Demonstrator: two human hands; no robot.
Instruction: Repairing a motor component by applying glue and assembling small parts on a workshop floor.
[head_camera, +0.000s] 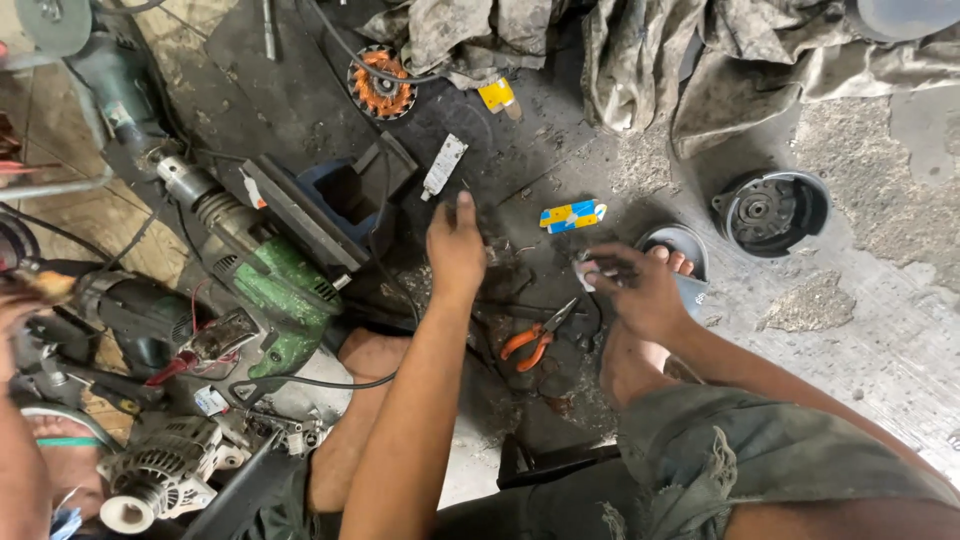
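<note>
The left hand (455, 248) is stretched out over the dirty floor (880, 300), palm down, fingers loosely together and reaching forward; nothing is held in it. Just beyond its fingertips a small white strip (444, 166) lies on the dark greasy patch. The right hand (635, 288) is curled narrow around a small pale piece (584, 274), pinched at the fingertips; what the piece is cannot be told. Pliers with orange handles (535, 338) are lying on the floor between the two hands, near the person's bare foot (628, 360). A yellow and blue packet (573, 215) is seen just past the right hand. A round dark metal housing (771, 210) sits well apart toward the right. A green power tool (285, 290) is laid to the left of the left hand, and a copper-wound coil (381, 85) lies farther off by grey rags (700, 50).
</note>
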